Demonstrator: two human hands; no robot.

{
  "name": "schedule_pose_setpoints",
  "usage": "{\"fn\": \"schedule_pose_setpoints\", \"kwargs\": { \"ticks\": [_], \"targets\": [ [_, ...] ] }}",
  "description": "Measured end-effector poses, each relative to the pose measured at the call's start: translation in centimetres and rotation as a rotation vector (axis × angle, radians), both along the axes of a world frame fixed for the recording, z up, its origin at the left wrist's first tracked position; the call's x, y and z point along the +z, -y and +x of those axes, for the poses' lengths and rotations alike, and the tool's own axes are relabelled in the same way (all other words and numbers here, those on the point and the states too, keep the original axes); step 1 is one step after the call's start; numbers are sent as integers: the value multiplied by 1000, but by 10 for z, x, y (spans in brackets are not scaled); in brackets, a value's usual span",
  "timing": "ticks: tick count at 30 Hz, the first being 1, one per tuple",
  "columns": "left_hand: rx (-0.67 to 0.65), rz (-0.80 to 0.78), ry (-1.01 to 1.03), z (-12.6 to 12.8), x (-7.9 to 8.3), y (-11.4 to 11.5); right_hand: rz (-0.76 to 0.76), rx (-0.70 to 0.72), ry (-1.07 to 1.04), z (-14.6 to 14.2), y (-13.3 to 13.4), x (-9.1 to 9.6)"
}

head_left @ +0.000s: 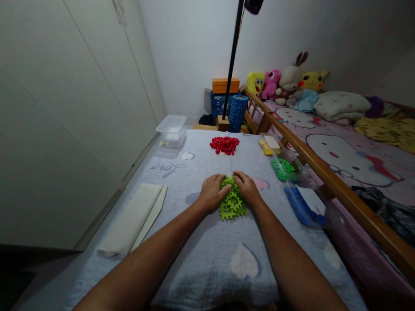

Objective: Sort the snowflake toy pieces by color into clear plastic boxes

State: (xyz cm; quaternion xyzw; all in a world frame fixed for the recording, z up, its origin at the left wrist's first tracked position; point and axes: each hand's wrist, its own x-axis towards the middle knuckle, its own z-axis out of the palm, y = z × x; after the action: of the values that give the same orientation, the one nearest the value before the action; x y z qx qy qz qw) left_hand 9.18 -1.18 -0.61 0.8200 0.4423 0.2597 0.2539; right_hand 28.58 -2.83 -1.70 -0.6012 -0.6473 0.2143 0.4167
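A heap of lime-green plastic interlocking pieces, with square notched edges, lies on the cloth-covered table in front of me. My left hand cups its left side, thumb over the top and fingers curled round the far edge. From the right, my right hand wraps round the heap, with its fingertips close to those of the left. Part of the pile is hidden under both hands. Farther back on the cloth is a loose pile of small red pieces.
Along the right edge stand clear containers with yellow pieces, green pieces and blue pieces. Stacked clear boxes occupy the back left corner. Folded white cloth lies at left. A wooden bed rail borders the right.
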Motion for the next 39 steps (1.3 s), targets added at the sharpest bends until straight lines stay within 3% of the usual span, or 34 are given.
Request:
{"fn": "schedule_pose_setpoints", "kwargs": {
  "ticks": [4, 8, 12, 18, 23, 26, 31, 39],
  "targets": [
    [7, 17, -10, 9, 0, 5, -10, 47, -36, -4, 1, 2],
    [29, 5, 7, 2, 4, -8, 15, -42, -113, -2, 0, 1],
    [142, 79, 73, -29, 16, -45, 68, -100, -135, 3, -3, -2],
    [488, 138, -8, -88, 38, -116, 88, -85, -107, 2, -4, -3],
    [654, 212, -138, -111, 47, -147, 86, -87, -103, 2, -4, -4],
    [632, 267, -227, -115, 53, -156, 82, -82, -107, 2, -4, -4],
    [556, 215, -364, -115, 61, -163, 76, -73, -111, 2, -3, -4],
    [531, 218, -353, -117, 60, -172, 73, -65, -92, 1, -3, -3]
  ]
}}
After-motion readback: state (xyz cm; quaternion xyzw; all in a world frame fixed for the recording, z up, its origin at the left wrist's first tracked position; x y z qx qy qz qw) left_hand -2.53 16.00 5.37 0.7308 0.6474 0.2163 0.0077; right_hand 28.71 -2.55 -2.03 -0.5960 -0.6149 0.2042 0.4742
